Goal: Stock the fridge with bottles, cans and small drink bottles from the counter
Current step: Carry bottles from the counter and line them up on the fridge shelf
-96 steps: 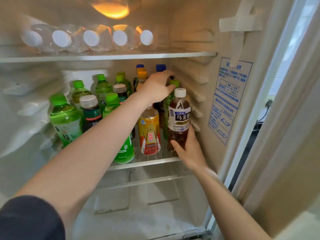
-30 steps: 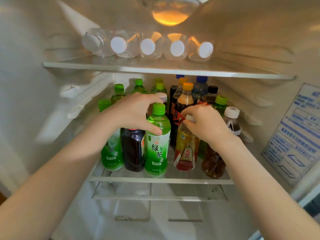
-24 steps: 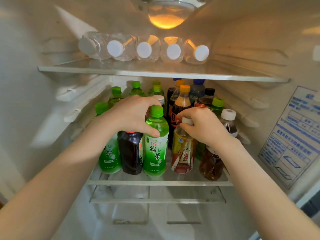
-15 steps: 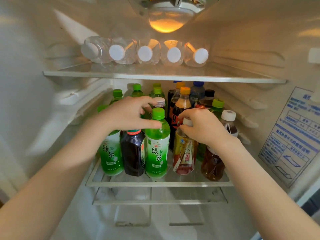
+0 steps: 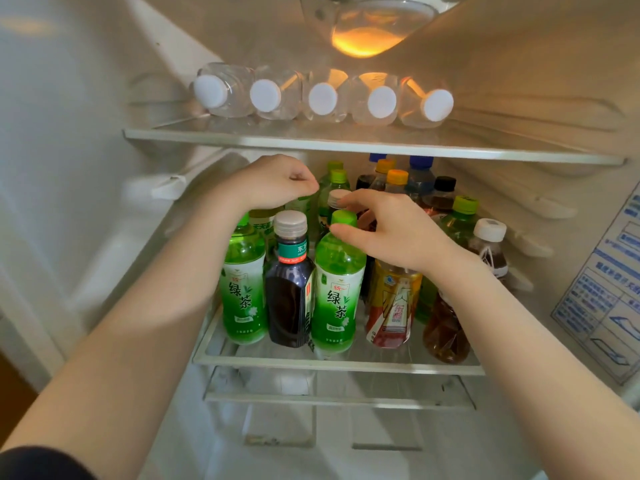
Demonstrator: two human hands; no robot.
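Many drink bottles stand on the fridge's middle shelf [image 5: 339, 363]. In its front row are a green tea bottle [image 5: 242, 292], a dark tea bottle [image 5: 289, 292], a second green tea bottle [image 5: 337, 299], a yellow-red bottle [image 5: 393, 306] and a brown oolong bottle [image 5: 446, 327]. My right hand [image 5: 391, 230] reaches over the yellow-red bottle. Its thumb and fingers close round the green cap of the second green tea bottle, and its forefinger touches a white cap [image 5: 337, 197] behind. My left hand [image 5: 273, 181] is curled over the top of a green bottle [image 5: 301, 204] in the second row, hiding its cap.
Several clear water bottles [image 5: 322, 97] lie on the top shelf [image 5: 346, 142], white caps outward. Blue, orange, black and green caps fill the back rows. A blue-printed label [image 5: 602, 292] is on the right wall. Below the middle shelf is a lower rack [image 5: 339, 398].
My left hand left the dark tea bottle's top and moved back and up to a second-row green bottle. My right hand shifted left from the yellow-red bottle's cap to the front green tea bottle's cap.
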